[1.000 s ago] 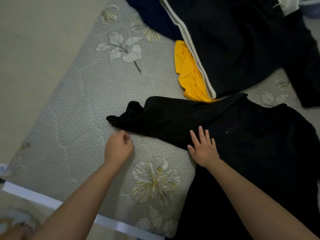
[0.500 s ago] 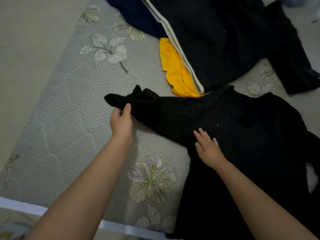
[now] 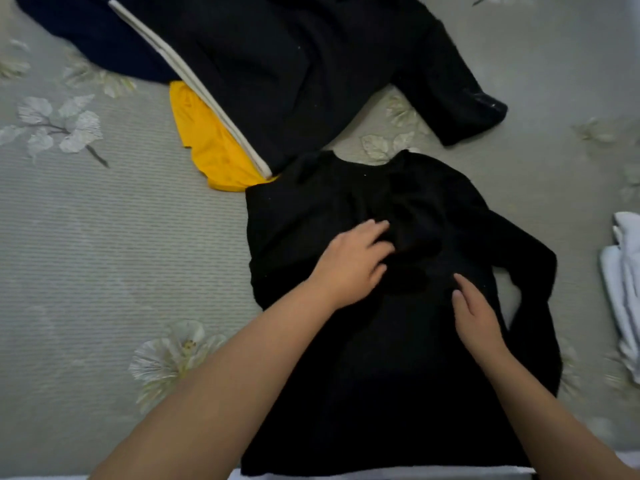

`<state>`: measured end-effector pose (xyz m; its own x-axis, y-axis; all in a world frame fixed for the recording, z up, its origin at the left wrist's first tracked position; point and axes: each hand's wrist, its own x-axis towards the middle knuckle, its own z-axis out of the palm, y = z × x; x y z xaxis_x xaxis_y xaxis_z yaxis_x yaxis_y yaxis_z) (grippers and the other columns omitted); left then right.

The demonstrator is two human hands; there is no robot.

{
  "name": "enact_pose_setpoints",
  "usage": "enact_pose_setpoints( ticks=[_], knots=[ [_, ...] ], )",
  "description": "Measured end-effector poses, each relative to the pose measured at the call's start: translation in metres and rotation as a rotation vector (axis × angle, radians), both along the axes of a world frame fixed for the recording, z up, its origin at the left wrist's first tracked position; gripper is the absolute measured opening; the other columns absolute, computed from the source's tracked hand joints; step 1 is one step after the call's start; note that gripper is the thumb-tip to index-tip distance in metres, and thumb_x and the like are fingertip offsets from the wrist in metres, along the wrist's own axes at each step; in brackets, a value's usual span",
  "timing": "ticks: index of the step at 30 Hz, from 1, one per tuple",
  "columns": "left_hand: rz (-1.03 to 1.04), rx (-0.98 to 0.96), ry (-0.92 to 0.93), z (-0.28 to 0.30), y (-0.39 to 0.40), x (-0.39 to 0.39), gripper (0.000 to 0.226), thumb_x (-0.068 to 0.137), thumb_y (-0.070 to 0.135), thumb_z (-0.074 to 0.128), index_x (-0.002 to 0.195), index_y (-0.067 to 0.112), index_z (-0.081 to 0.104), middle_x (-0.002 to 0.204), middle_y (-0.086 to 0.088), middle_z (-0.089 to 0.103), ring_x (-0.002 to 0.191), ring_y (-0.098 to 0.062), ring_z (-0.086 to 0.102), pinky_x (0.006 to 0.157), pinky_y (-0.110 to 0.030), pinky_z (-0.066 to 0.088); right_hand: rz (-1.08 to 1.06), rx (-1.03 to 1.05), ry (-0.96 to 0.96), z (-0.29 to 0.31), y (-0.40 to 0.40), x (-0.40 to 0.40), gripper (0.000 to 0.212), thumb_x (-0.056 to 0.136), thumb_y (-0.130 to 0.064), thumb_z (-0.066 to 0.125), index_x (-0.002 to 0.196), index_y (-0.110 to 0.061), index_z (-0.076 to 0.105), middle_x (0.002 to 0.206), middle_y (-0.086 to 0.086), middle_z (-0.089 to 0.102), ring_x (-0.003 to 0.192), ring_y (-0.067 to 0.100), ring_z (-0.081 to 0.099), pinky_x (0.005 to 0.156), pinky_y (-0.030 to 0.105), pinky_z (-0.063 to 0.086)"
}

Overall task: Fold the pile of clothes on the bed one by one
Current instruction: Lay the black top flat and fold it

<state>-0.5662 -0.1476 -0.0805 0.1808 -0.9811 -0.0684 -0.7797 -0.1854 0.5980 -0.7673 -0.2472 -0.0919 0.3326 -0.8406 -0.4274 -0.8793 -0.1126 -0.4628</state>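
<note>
A black long-sleeved top [image 3: 391,375] lies flat on the bed in front of me, neckline away from me. Its left sleeve is folded across the chest. My left hand [image 3: 353,261] rests on that folded sleeve with fingers spread and slightly curled into the fabric. My right hand [image 3: 474,313] lies flat on the top's right side, fingers together. The right sleeve [image 3: 533,289] bends down along the right edge. Behind it lies the pile: a black garment with a white stripe [image 3: 311,64], a yellow garment [image 3: 211,140] and a navy one [image 3: 97,36].
The grey bedspread with leaf and flower prints [image 3: 104,254] stretches to the left. White folded cloth [image 3: 623,278] sits at the right edge. The mattress's near edge runs along the bottom of the view.
My left hand carried the left sleeve from the far left over onto the top's chest. My right hand shifted right on the body. The view swung right, bringing in the white cloth.
</note>
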Motion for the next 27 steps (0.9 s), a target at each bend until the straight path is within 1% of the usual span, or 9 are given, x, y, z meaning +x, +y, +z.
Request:
enact_pose_setpoints(
  ticks=[2,5,8,11,15,19,24,25,27],
  knots=[
    [-0.054,0.273,-0.09,-0.02,-0.005,-0.029,0.048,0.092,0.027,0.047,0.138,0.019,0.037,0.154,-0.005,0.014,0.143,-0.022,0.007,0.113,-0.039,0.014,-0.08,-0.05,0.038,0.0,-0.014,-0.028,0.034,0.096,-0.009,0.039,0.127,0.001,0.05,0.132,0.017,0.05,0.125,0.029,0.043,0.103,0.031,0.03],
    [0.098,0.458,-0.16,-0.039,0.007,-0.038,0.049,0.092,0.025,0.046,0.138,0.018,0.035,0.153,-0.007,0.015,0.143,-0.023,0.006,0.113,-0.04,0.015,0.022,-0.047,0.119,-0.005,-0.027,-0.053,0.028,0.092,-0.013,0.05,0.115,0.002,0.059,0.114,0.019,0.062,0.107,0.03,0.055,0.089,0.03,0.038],
    [0.312,0.446,-0.239,-0.047,0.032,-0.029,0.053,0.088,0.017,0.049,0.139,0.014,0.035,0.15,-0.011,0.024,0.141,-0.027,0.013,0.111,-0.04,0.02,0.125,-0.038,0.095,-0.012,-0.039,-0.049,0.044,0.085,-0.024,0.063,0.121,0.0,0.054,0.119,0.019,0.057,0.113,0.029,0.051,0.096,0.032,0.038],
    [0.553,0.498,-0.25,-0.047,0.061,-0.022,0.061,0.082,0.009,0.058,0.139,0.007,0.034,0.146,-0.023,0.026,0.136,-0.037,0.02,0.108,-0.048,0.022,0.132,-0.002,0.102,-0.026,-0.051,-0.032,0.07,0.083,-0.037,0.063,0.138,-0.007,0.034,0.14,0.016,0.037,0.13,0.03,0.033,0.105,0.037,0.031],
    [0.801,0.545,-0.098,-0.05,0.082,-0.012,0.063,0.083,0.005,0.057,0.14,0.007,0.031,0.143,-0.028,0.027,0.128,-0.042,0.032,0.104,-0.05,0.029,-0.008,0.03,0.047,-0.046,-0.067,-0.003,0.067,0.089,-0.036,0.054,0.144,-0.013,0.023,0.146,0.017,0.027,0.133,0.033,0.029,0.107,0.04,0.028],
    [0.808,0.498,0.029,-0.056,0.082,0.0,0.061,0.086,0.003,0.051,0.141,0.011,0.028,0.13,-0.021,0.044,0.116,-0.035,0.044,0.089,-0.045,0.039,0.002,0.129,0.063,-0.053,-0.087,0.008,0.055,0.089,-0.02,0.057,0.139,-0.019,0.036,0.136,0.016,0.043,0.123,0.031,0.044,0.101,0.031,0.034],
    [0.826,0.462,0.006,-0.059,0.078,0.007,0.053,0.08,-0.002,0.05,0.131,0.007,0.041,0.116,-0.024,0.054,0.105,-0.039,0.051,0.082,-0.045,0.042,-0.084,-0.27,-0.131,-0.028,-0.091,-0.01,0.034,0.091,-0.013,0.049,0.125,-0.007,0.051,0.117,0.023,0.05,0.105,0.033,0.051,0.083,0.015,0.029],
    [0.818,0.463,-0.007,-0.06,0.077,0.006,0.05,0.08,-0.002,0.05,0.129,0.007,0.043,0.115,-0.024,0.053,0.103,-0.039,0.051,0.079,-0.044,0.042,-0.116,-0.277,-0.094,-0.026,-0.091,-0.016,0.036,0.093,-0.016,0.047,0.128,-0.008,0.048,0.12,0.023,0.047,0.106,0.033,0.05,0.085,0.017,0.03],
    [0.782,0.471,-0.038,-0.062,0.077,0.005,0.047,0.081,-0.001,0.049,0.127,0.008,0.046,0.112,-0.023,0.05,0.092,-0.037,0.052,0.071,-0.041,0.04,-0.008,-0.193,0.238,-0.027,-0.089,-0.028,0.045,0.094,-0.024,0.044,0.137,-0.011,0.037,0.134,0.023,0.036,0.117,0.037,0.044,0.097,0.034,0.034]
  ],
)
